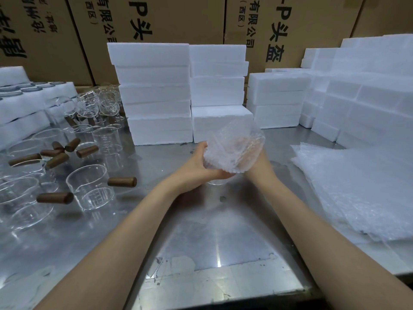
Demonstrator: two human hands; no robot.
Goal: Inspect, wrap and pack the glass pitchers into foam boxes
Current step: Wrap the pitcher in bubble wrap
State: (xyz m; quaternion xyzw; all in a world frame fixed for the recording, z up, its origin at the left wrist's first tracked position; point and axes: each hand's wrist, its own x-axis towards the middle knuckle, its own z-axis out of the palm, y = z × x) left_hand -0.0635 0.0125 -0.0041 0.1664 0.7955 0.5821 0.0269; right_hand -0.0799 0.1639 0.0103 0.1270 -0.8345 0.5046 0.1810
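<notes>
Wrapped pitcher held up over the desk (212, 231)

The left hand (201, 159) cups the bubble-wrapped pitcher (234, 148) from below, fingers curled; the right hand (260, 161) is mostly hidden behind it, grip unclear.

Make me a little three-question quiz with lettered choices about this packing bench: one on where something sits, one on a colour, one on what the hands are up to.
1. Where does the stack of bubble wrap sheets lie?
A. at the right of the metal table
B. on top of the foam boxes
C. among the bare pitchers

2. What colour are the pitcher handles?
A. white
B. brown
C. blue

3. What are the two hands doing?
A. resting flat on the table
B. lifting a foam box
C. holding a bundle of bubble wrap

Answers:
1 A: the sheets are piled on the metal table at the right.
2 B: every handle at the left is brown.
3 C: the left hand and the right hand cup the bubble wrap bundle between them.
</notes>
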